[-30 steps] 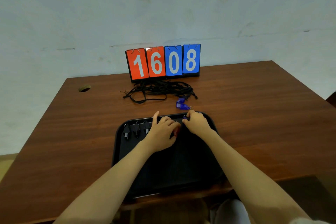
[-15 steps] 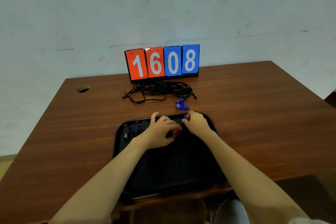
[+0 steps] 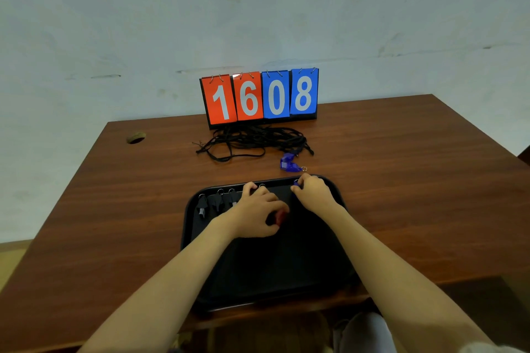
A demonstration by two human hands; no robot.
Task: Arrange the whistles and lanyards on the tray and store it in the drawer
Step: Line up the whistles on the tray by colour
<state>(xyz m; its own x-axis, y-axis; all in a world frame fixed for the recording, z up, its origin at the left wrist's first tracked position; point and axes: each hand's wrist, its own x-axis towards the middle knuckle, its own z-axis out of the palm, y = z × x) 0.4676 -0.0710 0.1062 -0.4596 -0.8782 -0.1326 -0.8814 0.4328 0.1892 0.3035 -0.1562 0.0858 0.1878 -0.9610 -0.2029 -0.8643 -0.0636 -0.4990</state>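
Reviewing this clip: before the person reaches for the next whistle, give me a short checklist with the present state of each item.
1. Tray flat on the table, near part bare: ok.
2. Black whistles lined up along the tray's far edge: ok, three visible; any others are hidden by the hands.
3. Left hand free: not ok, it is curled over something red on the tray.
4. Right hand free: not ok, its fingertips pinch a small blue piece at the tray's far rim.
5. Blue whistle loaded: not ok, it lies on the table beyond the tray.
6. Lanyards loaded: not ok, they are tangled in front of the scoreboard.
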